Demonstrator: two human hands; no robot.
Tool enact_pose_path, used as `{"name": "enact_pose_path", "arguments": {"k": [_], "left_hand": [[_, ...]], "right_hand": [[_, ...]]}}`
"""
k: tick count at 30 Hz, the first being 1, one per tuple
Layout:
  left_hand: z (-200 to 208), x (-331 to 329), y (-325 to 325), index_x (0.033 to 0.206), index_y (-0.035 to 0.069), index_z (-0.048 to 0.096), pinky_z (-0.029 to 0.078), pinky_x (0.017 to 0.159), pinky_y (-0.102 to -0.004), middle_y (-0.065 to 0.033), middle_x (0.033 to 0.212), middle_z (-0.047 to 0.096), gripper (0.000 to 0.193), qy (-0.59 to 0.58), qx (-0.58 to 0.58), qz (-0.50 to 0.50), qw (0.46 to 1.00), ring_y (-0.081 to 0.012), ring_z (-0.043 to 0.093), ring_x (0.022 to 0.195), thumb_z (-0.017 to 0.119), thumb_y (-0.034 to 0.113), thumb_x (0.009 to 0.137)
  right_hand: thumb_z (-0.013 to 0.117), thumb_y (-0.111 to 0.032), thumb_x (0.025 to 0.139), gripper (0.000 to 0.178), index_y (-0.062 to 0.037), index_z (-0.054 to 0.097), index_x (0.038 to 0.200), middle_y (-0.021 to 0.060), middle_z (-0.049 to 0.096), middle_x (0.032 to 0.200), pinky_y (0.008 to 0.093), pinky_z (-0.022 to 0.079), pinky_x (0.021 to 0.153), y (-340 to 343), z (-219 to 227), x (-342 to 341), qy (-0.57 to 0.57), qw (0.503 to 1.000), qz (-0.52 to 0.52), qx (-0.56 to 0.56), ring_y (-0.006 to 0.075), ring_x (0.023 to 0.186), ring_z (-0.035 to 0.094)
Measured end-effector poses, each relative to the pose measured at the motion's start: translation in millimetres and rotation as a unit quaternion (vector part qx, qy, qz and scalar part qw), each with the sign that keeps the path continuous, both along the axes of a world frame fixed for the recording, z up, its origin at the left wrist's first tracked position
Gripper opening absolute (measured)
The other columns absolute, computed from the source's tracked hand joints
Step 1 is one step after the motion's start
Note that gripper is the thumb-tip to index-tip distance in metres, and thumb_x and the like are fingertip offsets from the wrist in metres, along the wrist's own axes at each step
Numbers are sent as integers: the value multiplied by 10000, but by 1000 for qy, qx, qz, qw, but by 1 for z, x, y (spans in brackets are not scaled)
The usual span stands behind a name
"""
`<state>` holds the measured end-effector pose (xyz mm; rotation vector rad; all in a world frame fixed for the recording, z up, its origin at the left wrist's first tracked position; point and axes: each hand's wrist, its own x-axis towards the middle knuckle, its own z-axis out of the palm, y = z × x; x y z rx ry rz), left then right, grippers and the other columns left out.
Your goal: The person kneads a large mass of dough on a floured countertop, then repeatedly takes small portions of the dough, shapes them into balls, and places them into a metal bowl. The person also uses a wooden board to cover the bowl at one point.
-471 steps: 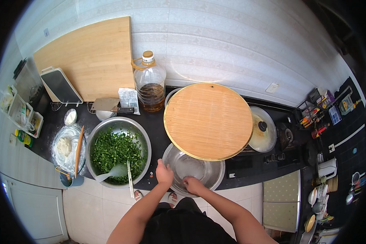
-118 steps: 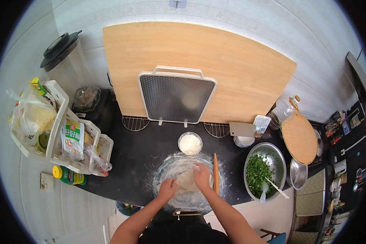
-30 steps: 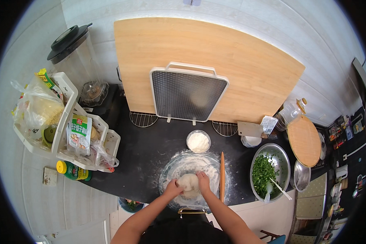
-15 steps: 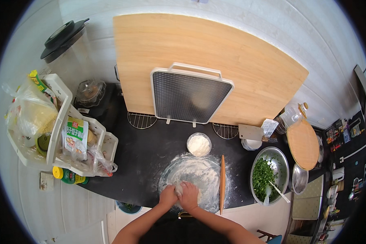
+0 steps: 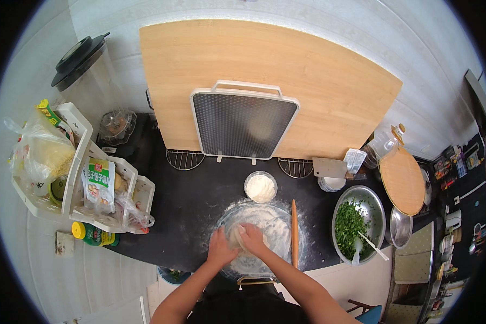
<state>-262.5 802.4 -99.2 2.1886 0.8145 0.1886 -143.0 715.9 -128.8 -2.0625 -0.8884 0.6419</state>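
The left hand (image 5: 221, 247) and right hand (image 5: 252, 240) have drawn slightly apart, baring pale dough (image 5: 234, 236) between, apparently mid-kneading; both touch it, though whether fingers pinch is unclear.

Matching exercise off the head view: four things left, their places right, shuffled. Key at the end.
Things:
1. Dough
2. Rolling pin
3. Chopped greens
4. Dark tray with white rim

Places:
A. In the steel bowl
B. Standing in front of the large wooden board
C. Between the left hand and right hand
D. Along the right side of the floured round plate

Pairs: 1-C, 2-D, 3-A, 4-B
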Motion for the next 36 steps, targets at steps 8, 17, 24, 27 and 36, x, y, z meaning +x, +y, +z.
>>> {"name": "enact_pose_path", "arguments": {"k": [8,17,24,27,36], "left_hand": [[-24,-5,-3,1118,64,506,362,963,-406,-144,1169,516,536,-56,7,-231,971,-361,420,1152,666,32,607],[-15,-37,-16,1000,62,508,400,922,-397,-142,1133,530,433,-135,10,-211,968,-347,478,1078,608,-61,597],[-26,-24,-20,1032,54,498,407,901,-392,-154,1081,547,432,-108,-66,-102,987,-348,487,1055,616,-32,625],[-13,-11,-30,1054,51,496,417,881,-391,-174,1042,557,446,-79,-187,-3,979,-355,509,1017,630,2,631],[-12,48,-25,1152,-10,458,412,899,-389,-210,1101,556,584,-11,-134,-73,988,-333,529,1059,692,143,640]], "right_hand": [[385,-292,931,411,-47,477,1247,187,432,1316,399,243,1050,-63,-9,56,-61,997,8,50,330,1259,355],[344,-291,960,420,-21,497,1243,146,464,1312,379,251,1056,-90,-20,16,199,970,118,75,276,1264,370],[456,-288,910,363,6,577,1083,121,623,1013,339,425,859,-81,-23,15,108,994,-9,-2,211,959,571],[511,-280,894,326,18,578,1006,91,622,921,304,440,788,-75,8,8,136,989,-50,-7,171,876,568],[528,-220,902,267,8,615,1010,42,631,904,230,446,773,-56,-42,65,142,977,-152,43,107,844,560]]}}
